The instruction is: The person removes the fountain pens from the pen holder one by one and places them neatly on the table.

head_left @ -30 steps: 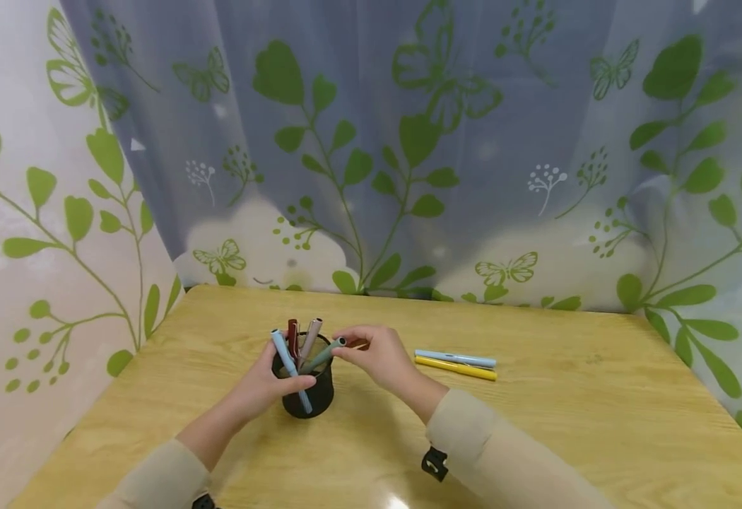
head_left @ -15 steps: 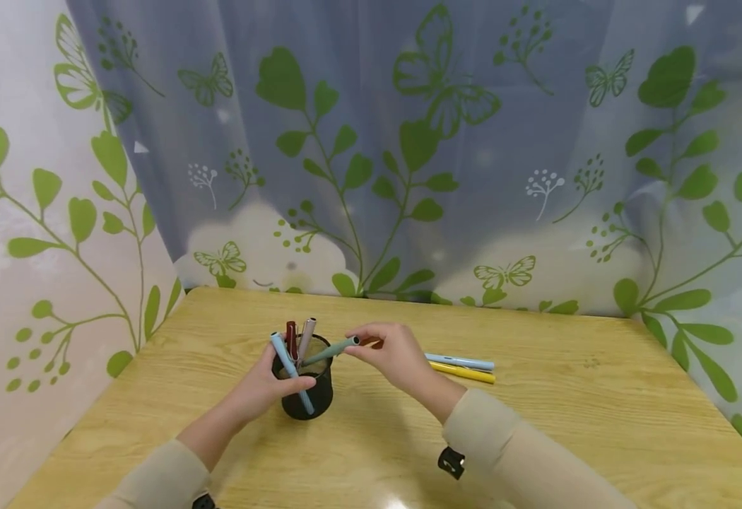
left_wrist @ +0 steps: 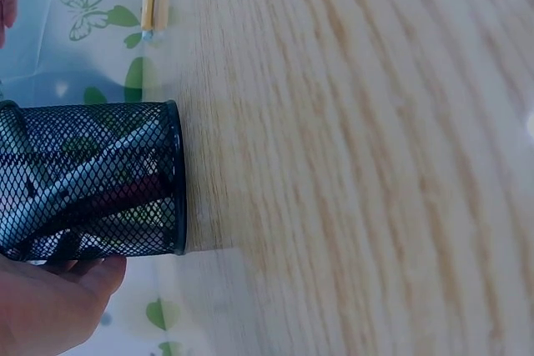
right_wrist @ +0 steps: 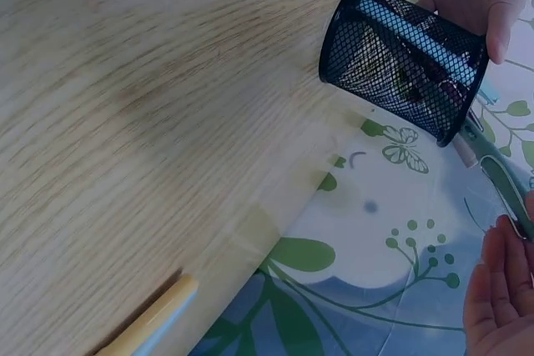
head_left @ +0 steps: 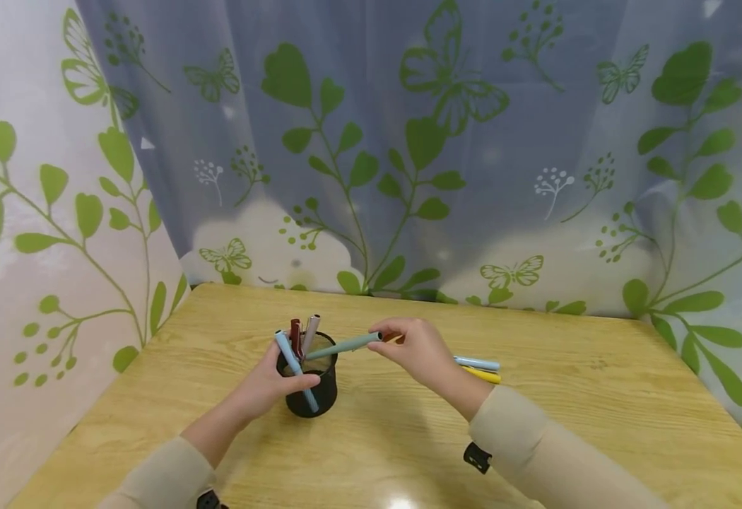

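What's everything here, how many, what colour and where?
table: one, light wood, foreground
backdrop: one, blue, white and green, behind
mesh cup: one, black, on table
green pen: one, green, slanting at cup's mouth
red pen: one, dark red, in cup
grey pen: one, grey, in cup
blue pens: two, light blue, one in cup, one on table
yellow pen: one, yellow, on table
wrist devices: two, black, under forearms
sleeves: two, beige, on arms
left hand: one, gripping cup
right hand: one, pinching green pen
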`<state>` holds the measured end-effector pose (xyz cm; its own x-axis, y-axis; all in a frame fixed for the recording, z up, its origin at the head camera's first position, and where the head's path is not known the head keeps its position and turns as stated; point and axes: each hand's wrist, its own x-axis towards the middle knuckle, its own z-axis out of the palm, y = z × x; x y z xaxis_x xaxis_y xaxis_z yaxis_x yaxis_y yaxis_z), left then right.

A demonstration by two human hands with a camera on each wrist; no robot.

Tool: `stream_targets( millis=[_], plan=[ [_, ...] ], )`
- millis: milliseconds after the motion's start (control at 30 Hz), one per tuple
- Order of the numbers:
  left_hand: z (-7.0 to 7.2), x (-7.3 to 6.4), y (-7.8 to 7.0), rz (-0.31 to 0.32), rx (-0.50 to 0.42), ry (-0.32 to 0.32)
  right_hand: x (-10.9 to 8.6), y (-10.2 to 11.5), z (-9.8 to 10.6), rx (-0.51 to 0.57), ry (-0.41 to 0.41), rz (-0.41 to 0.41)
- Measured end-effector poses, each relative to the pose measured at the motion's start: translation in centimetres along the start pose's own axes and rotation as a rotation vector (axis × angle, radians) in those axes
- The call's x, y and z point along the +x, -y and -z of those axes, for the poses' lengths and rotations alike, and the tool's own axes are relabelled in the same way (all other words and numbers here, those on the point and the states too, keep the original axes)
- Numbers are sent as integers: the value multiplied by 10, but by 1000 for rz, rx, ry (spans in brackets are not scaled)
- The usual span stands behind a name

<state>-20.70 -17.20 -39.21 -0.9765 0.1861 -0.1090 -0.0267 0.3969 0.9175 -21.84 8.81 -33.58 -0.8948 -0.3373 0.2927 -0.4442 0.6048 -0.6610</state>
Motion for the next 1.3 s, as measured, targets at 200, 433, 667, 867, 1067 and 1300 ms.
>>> stream_targets(
  millis=[200,433,667,867,1067,1300],
  plan=[
    [0,0,0,-23,-10,-2,-5,-9,9,1,39,-1],
    [-3,4,-2,-29,-5,-12,-11,-24,15,-15,66,-23],
    [-4,2,-4,-13,1,-1,-18,-35,15,-11,91,-60],
    [0,0,0,-22,-3,-8,-18,-37,15,-9,98,-56],
    [-1,-1,-1,-11,3,-2,-21,-44,18,25,102,-63],
    [-1,3,-5,-7,20,6,-21,-50,25,54,90,-73]
  ],
)
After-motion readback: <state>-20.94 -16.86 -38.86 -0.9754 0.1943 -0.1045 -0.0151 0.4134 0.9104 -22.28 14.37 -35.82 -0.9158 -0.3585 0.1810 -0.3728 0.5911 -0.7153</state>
